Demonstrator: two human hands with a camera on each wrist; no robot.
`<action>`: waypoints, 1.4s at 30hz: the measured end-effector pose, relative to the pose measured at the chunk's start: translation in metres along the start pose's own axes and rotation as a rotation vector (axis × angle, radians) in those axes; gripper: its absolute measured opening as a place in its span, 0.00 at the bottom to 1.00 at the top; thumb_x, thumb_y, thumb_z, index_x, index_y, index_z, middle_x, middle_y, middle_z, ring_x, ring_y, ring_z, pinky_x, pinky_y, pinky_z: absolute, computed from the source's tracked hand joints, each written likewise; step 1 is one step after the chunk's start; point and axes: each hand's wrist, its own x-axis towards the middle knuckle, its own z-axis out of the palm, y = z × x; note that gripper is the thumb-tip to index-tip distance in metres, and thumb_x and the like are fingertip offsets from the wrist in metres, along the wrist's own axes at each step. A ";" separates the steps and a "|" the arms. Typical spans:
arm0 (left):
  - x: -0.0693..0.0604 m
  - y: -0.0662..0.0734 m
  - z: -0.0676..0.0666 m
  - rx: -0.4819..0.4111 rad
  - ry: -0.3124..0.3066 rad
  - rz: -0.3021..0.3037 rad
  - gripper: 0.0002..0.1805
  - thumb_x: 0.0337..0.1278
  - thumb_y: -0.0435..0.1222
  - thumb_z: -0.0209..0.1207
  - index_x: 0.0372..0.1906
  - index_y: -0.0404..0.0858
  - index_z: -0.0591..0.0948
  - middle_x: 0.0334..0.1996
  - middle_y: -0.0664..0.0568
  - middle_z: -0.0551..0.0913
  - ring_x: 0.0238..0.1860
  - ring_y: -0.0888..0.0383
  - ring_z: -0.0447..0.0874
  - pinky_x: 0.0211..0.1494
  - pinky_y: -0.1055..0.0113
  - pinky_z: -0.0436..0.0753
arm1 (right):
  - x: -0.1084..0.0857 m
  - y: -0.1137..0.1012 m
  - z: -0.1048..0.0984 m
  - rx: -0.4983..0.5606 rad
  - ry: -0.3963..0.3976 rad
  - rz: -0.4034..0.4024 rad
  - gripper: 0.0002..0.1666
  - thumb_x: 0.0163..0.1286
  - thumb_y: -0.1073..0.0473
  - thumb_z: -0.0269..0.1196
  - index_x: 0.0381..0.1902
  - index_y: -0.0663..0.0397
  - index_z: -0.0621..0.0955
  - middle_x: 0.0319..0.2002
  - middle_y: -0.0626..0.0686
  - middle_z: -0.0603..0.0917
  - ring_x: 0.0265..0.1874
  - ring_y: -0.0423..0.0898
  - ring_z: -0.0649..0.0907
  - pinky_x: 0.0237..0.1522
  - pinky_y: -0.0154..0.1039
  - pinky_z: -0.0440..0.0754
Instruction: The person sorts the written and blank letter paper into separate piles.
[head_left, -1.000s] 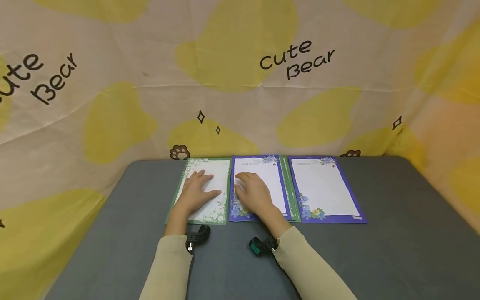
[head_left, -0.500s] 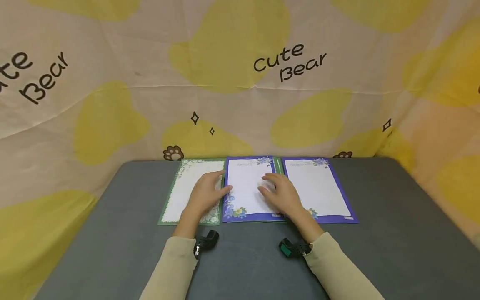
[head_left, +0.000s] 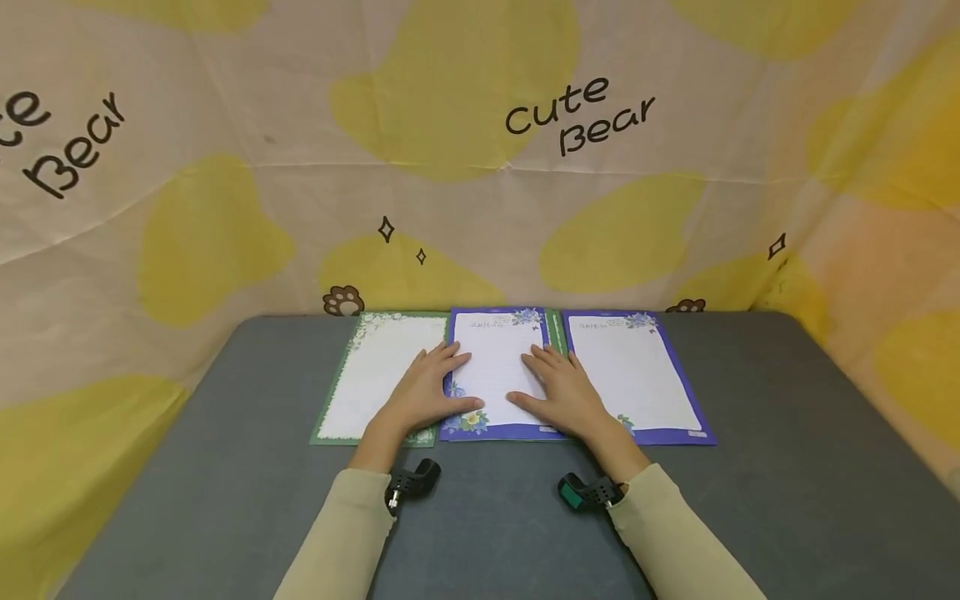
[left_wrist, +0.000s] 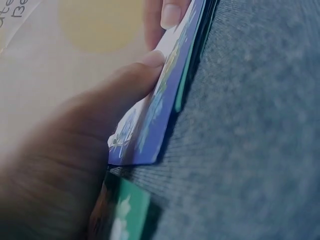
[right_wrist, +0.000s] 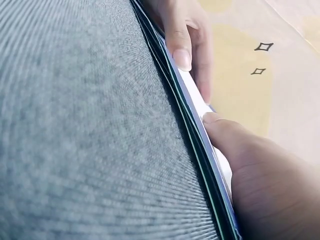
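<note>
Item: my left hand, fingers spread, rests over the left edge of the middle purple-bordered sheet. Item: my right hand, likewise spread, lies over its right edge. Item: a green strip shows from beneath. Flanking, on the grey table: left, a green-bordered sheet; right, another purple-bordered sheet.

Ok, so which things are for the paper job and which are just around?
Probably for the job:
left hand
right hand
middle papers
green-edged left paper
purple-edged right paper

Just around:
grey table
yellow-patterned cloth
black wrist cameras
</note>
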 end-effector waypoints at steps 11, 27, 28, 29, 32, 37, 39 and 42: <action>-0.002 0.002 -0.001 -0.032 0.037 0.002 0.45 0.52 0.62 0.68 0.73 0.46 0.73 0.77 0.47 0.67 0.81 0.43 0.56 0.83 0.42 0.51 | 0.000 -0.003 -0.001 0.002 0.037 0.004 0.43 0.68 0.33 0.62 0.71 0.55 0.74 0.73 0.58 0.73 0.75 0.61 0.68 0.76 0.66 0.59; 0.004 0.014 0.004 0.032 0.153 -0.003 0.28 0.60 0.54 0.67 0.61 0.43 0.84 0.68 0.47 0.78 0.76 0.44 0.67 0.81 0.41 0.55 | 0.000 -0.001 0.000 0.029 0.127 -0.006 0.36 0.68 0.40 0.66 0.65 0.58 0.79 0.67 0.61 0.78 0.71 0.60 0.74 0.74 0.61 0.66; 0.004 0.014 0.004 0.036 0.133 0.009 0.33 0.58 0.56 0.67 0.64 0.42 0.81 0.71 0.47 0.75 0.77 0.44 0.64 0.82 0.40 0.54 | 0.000 -0.001 0.000 0.029 0.125 -0.005 0.36 0.68 0.39 0.66 0.65 0.58 0.79 0.68 0.61 0.78 0.71 0.60 0.74 0.74 0.60 0.66; 0.004 0.014 0.005 0.040 0.104 0.016 0.38 0.57 0.59 0.67 0.68 0.42 0.78 0.74 0.47 0.71 0.79 0.44 0.61 0.82 0.41 0.52 | 0.000 -0.001 0.000 0.029 0.121 -0.002 0.37 0.68 0.39 0.66 0.65 0.57 0.79 0.68 0.61 0.78 0.71 0.60 0.73 0.75 0.60 0.66; 0.005 0.014 0.005 0.062 0.010 0.028 0.50 0.52 0.67 0.64 0.76 0.44 0.68 0.79 0.48 0.61 0.82 0.45 0.51 0.83 0.41 0.47 | -0.001 -0.001 0.000 0.022 0.112 -0.002 0.39 0.67 0.37 0.66 0.66 0.57 0.79 0.69 0.61 0.77 0.71 0.61 0.73 0.75 0.61 0.65; 0.005 0.016 0.005 0.077 -0.044 0.012 0.52 0.52 0.69 0.62 0.77 0.46 0.67 0.80 0.48 0.59 0.82 0.46 0.50 0.84 0.41 0.45 | -0.001 -0.003 -0.001 -0.003 0.093 -0.005 0.42 0.66 0.34 0.65 0.69 0.54 0.77 0.71 0.60 0.74 0.71 0.62 0.72 0.74 0.62 0.65; 0.005 0.016 0.006 0.076 -0.043 0.007 0.51 0.52 0.69 0.63 0.76 0.46 0.67 0.80 0.49 0.60 0.82 0.46 0.51 0.84 0.41 0.45 | -0.002 -0.003 -0.002 -0.016 0.086 -0.009 0.43 0.66 0.34 0.65 0.69 0.54 0.76 0.72 0.60 0.73 0.71 0.63 0.72 0.74 0.62 0.65; 0.006 0.016 0.006 0.068 -0.034 0.004 0.50 0.52 0.68 0.64 0.76 0.45 0.68 0.79 0.48 0.62 0.82 0.46 0.52 0.83 0.41 0.46 | -0.002 -0.004 -0.002 -0.031 0.081 -0.011 0.42 0.66 0.33 0.65 0.69 0.54 0.77 0.72 0.60 0.73 0.71 0.63 0.72 0.74 0.63 0.64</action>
